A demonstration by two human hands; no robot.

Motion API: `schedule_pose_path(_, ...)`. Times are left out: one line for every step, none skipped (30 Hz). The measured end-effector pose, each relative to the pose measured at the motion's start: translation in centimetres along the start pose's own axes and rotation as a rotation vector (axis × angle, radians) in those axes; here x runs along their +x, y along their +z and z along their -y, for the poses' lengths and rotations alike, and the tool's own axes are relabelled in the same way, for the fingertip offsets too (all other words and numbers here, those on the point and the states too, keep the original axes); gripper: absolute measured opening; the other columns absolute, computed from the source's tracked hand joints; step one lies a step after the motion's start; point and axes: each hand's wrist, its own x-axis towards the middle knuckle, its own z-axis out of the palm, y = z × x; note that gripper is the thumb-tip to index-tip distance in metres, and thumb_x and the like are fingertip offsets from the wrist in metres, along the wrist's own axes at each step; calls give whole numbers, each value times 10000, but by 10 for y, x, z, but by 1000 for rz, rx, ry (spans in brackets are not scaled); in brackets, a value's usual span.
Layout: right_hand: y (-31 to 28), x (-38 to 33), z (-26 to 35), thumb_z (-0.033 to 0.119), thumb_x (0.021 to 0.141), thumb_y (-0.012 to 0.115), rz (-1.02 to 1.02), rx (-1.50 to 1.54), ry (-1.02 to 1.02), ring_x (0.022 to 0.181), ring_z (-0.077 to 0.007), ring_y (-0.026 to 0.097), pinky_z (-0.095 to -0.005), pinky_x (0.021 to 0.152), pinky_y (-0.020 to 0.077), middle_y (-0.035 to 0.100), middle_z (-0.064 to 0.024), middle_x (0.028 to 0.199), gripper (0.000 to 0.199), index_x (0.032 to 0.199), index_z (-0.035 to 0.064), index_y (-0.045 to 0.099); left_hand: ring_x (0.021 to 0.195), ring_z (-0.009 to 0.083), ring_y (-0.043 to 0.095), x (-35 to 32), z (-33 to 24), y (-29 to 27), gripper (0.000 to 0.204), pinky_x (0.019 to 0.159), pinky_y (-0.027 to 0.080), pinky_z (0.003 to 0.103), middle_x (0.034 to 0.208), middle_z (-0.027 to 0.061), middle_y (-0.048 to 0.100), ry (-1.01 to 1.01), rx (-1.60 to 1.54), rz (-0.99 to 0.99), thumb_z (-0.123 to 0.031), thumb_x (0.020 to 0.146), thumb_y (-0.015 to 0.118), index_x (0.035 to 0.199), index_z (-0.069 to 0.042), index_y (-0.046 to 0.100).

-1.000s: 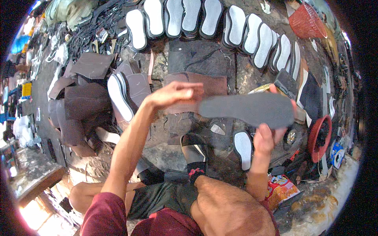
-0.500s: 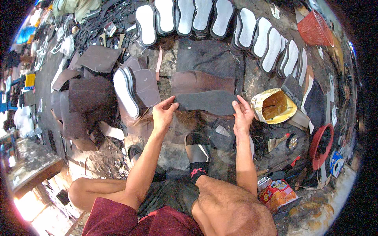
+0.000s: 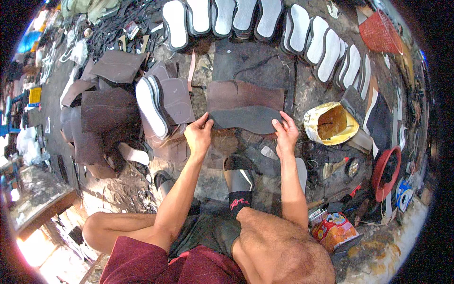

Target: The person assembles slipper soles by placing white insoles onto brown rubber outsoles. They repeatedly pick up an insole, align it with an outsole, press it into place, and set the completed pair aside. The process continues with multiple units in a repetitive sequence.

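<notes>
A dark grey shoe sole (image 3: pixel 243 119) lies lengthwise across the near part of a brown sheet (image 3: pixel 246 96), close along its near edge. My left hand (image 3: pixel 198 136) is closed, pinching the sole's left end between thumb and fingers. At the right end, my right hand (image 3: pixel 285 135) has its thumb on the sole's edge and its fingers round the tip. Beneath the brown sheet is a larger black mat (image 3: pixel 250 61). Left of my left hand sits a small stack of white-topped soles (image 3: pixel 152 109) on brown sheet pieces (image 3: pixel 178 100).
Stacks of white-topped soles (image 3: pixel 244 16) curve along the far side. A yellowish glue-smeared container (image 3: pixel 312 127) stands right of my right hand. Brown sheet material (image 3: pixel 109 111) is heaped at left. Farther right are a red basket (image 3: pixel 378 35) and a red ring-shaped object (image 3: pixel 381 175).
The sole has come down against the brown sheet and shifted slightly away from me. My right hand has moved a little left and its thumb sits farther in along the sole.
</notes>
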Motion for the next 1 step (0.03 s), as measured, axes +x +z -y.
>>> schedule_pose_path(0,0,1,-9,899,695,6,17,20,1065,-180,648,-310,934,521,674,-139,1197,499,1372,17,536,622,82,587,0,1,0,388,646,499,276,758,58,735,2,-11,-6,-229,842,788,1207,-113,727)
